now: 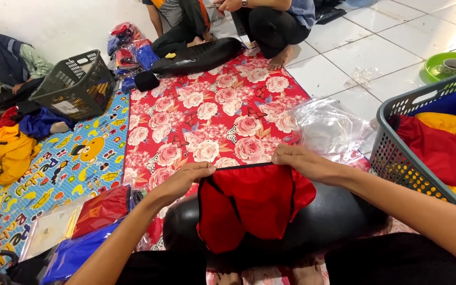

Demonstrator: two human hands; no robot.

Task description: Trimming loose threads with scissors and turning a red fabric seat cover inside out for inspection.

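— Where are my hands?
— Left hand (186,178) and right hand (304,161) each pinch shut on a top corner of the red garment with black trim (249,203), draped over the black cushion (323,221)
— How do I fold well?
— I'd judge: keep the edge taut and level above the cushion

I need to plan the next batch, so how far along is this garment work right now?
Done, it seems: a red bagged garment and a blue one lie at the person's left. In hand: the left hand and right hand stretch the top edge of a red garment over a black cushion. Left: the grey basket at right holds more red, yellow and blue garments, and clear bags lie beside it.
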